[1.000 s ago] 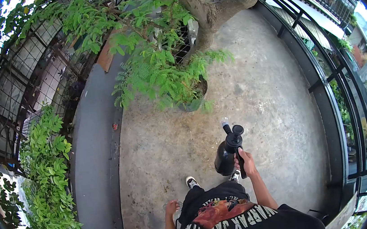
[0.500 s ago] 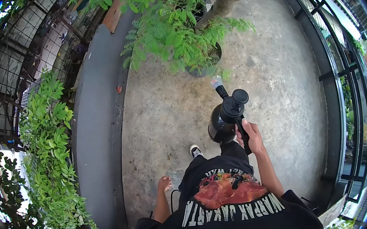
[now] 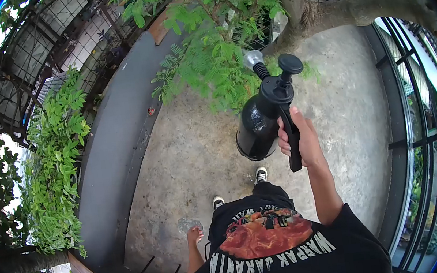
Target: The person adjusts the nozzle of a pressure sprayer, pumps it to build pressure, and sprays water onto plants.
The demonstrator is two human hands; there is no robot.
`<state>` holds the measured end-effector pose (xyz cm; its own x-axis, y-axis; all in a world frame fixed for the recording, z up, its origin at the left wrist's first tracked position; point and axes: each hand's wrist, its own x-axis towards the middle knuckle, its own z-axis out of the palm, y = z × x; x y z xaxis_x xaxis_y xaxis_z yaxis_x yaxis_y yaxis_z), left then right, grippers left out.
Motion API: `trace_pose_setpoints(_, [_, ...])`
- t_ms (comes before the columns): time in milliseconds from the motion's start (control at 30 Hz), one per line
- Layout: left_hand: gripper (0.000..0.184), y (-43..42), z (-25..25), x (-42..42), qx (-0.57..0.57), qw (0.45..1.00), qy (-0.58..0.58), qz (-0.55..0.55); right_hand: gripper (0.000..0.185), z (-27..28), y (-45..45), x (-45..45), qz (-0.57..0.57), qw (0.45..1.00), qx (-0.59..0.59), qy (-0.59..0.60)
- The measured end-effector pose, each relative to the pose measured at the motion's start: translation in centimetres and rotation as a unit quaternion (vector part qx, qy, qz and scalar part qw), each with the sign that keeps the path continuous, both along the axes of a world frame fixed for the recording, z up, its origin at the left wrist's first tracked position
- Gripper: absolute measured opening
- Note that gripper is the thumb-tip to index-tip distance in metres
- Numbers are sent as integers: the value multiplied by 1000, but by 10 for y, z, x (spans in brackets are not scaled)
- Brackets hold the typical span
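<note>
My right hand (image 3: 303,136) is wrapped round the handle of a black pump sprayer (image 3: 258,126), held up in front of my body. The sprayer's bottle tilts to the lower left. Its round pump knob points up, and a ribbed neck with a clear nozzle tip reaches the feathery green leaves (image 3: 215,56) in the view; whether they touch I cannot tell. Low by my left side hangs my left hand (image 3: 195,234), fingers loosely bent and apart, with nothing visible in it. A pale patch (image 3: 186,225) on the floor shows just beyond it.
A thick tree branch (image 3: 360,12) crosses at the upper right. Along the left runs a grey ledge (image 3: 113,132), with leafy plants (image 3: 55,171) and a wire grid (image 3: 32,60) beyond. A black metal railing (image 3: 419,143) bounds the right side of the concrete floor (image 3: 178,157).
My right hand has raised the sprayer upward and forward, nearer the leaves. Both shoes now show on the floor. The view has shifted, and my left hand still hangs low.
</note>
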<state>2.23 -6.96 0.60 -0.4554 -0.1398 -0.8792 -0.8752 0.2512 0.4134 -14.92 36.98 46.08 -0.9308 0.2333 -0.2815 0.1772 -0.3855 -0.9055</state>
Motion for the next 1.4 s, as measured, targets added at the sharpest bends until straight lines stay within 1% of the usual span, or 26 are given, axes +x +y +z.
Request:
trace_pose_setpoints(33, [26,16,1,3,14,1000,-9,-16,49,6,14,-8,25,1000,4,-2])
trace_pose_setpoints(100, [25,50,2,12,15,1000,-22,-13,48,16,44,-19,73,997,12,-10])
trace_pose_setpoints(167, [24,76,11,15,31,999,10,35,49,22,74,-34,16,999,-49,-3])
trace_pose_setpoints(233, [23,100,8,24,49,995,28,84,49,22,96,-42,23,999,-34,2])
trace_pose_setpoints(300, [22,115,5,38,59,989,32,130,49,19,112,-43,89,995,35,-17])
trace_pose_setpoints(333, [19,123,11,44,63,990,33,121,49,17,119,-45,119,990,68,-26])
trace_pose_setpoints(433, [16,150,51,56,-11,996,83,31,49,2,145,-58,94,993,22,-71])
trace_pose_setpoints(467, [17,158,57,62,-32,995,95,7,50,-3,153,-64,91,992,21,-87])
trace_pose_setpoints(600, [18,169,64,81,-63,992,110,-24,50,-42,178,-81,159,972,66,-159])
trace_pose_setpoints(700, [19,175,56,80,-64,991,115,-24,50,-60,192,-86,163,968,40,-189])
trace_pose_setpoints(800, [20,182,48,73,-61,990,124,-15,51,-49,199,-93,160,971,24,-176])
trace_pose_setpoints(867, [21,187,47,66,-62,991,117,-2,52,-27,200,-97,170,975,29,-142])
trace_pose_setpoints(933, [21,197,66,53,-71,993,91,12,53,3,198,-96,165,979,38,-113])
trace_pose_setpoints(1033, [21,203,67,50,-65,993,95,18,53,39,195,-97,155,987,44,-11])
trace_pose_setpoints(1167, [22,195,49,54,-10,993,48,103,54,68,195,-104,131,987,53,83])
trace_pose_setpoints(1300, [22,193,41,62,3,989,35,146,54,77,198,-110,121,989,44,71])
trace_pose_setpoints(1400, [21,199,43,70,-15,987,44,151,54,67,202,-111,127,990,59,19])
